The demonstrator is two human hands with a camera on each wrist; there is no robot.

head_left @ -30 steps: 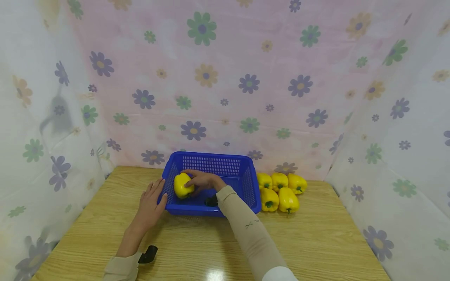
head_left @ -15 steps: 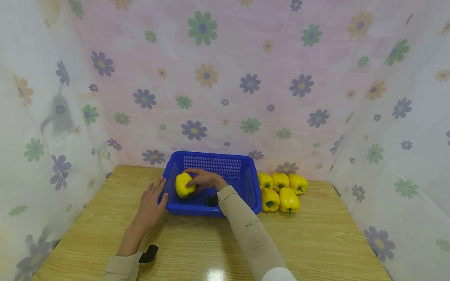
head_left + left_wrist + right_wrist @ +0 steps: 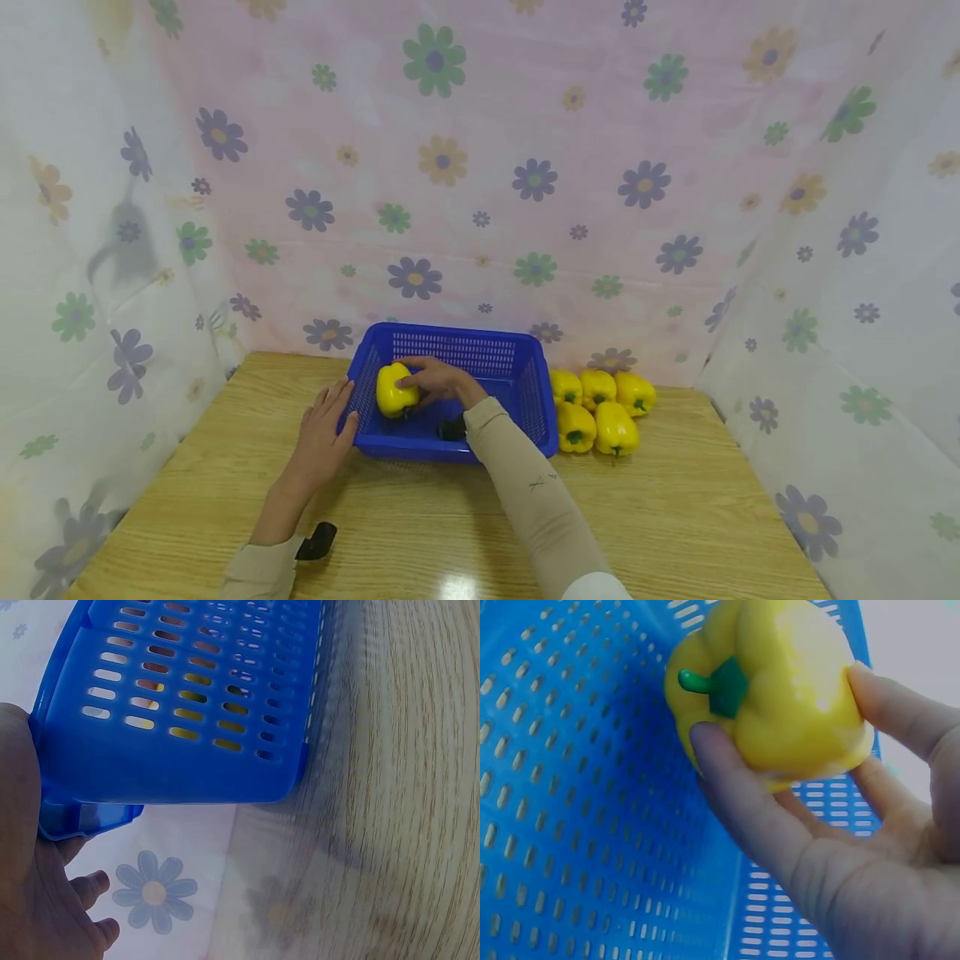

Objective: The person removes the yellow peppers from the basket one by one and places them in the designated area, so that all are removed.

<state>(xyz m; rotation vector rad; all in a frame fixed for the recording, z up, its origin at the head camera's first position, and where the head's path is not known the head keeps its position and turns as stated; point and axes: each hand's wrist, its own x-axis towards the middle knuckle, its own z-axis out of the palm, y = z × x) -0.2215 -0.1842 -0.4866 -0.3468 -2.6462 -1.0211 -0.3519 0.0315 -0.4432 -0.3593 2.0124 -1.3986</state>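
My right hand (image 3: 437,380) holds a yellow bell pepper (image 3: 392,390) inside the left part of a blue plastic basket (image 3: 450,451). In the right wrist view, the fingers and thumb grip the bell pepper (image 3: 795,690) around its sides, its green stem pointing left. My left hand (image 3: 324,429) rests against the basket's left rim with its fingers extended. The left wrist view shows the basket's slotted end wall (image 3: 165,765) beside this hand (image 3: 45,900), with some yellow visible through the slots.
Several yellow bell peppers (image 3: 616,428) sit in two rows on the wooden table (image 3: 675,517), close to the basket's right side. Flowered cloth (image 3: 480,167) hangs behind and on both sides. A black object (image 3: 317,542) is at my left wrist, another (image 3: 452,428) at my right.
My right hand and the bell pepper have shifted slightly upward in the head view. My left hand stays at the basket's left rim, and the other bell peppers have not moved.
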